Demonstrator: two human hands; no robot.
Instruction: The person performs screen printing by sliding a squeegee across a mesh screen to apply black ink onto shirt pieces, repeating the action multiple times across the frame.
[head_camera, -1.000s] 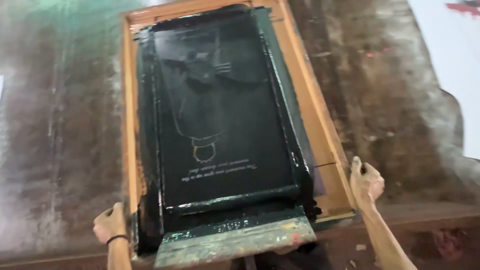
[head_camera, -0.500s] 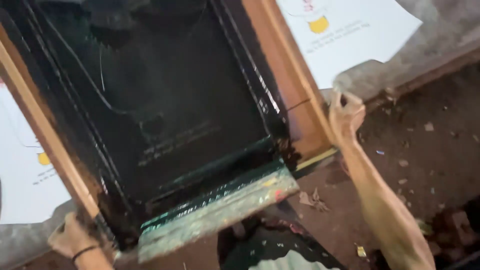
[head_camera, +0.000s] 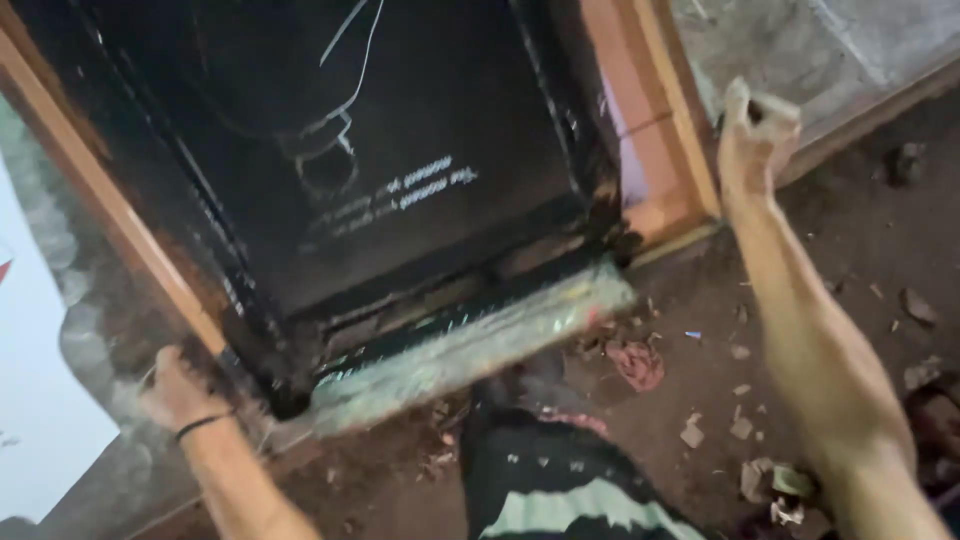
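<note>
The big wooden frame (head_camera: 110, 215) with black inky mesh has swung closer, left hand (head_camera: 175, 385) and right hand (head_camera: 755, 130) both curled around its corners.

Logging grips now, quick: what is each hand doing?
Left hand: closed on the screen frame's near corner.
Right hand: closed at the frame's right edge; actual grip cannot be told.

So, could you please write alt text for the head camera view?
A person's left hand and right hand grip the near corners of a wooden-framed printing screen coated in black ink. Its tape-covered near edge overhangs a dirty, littered floor.
</note>
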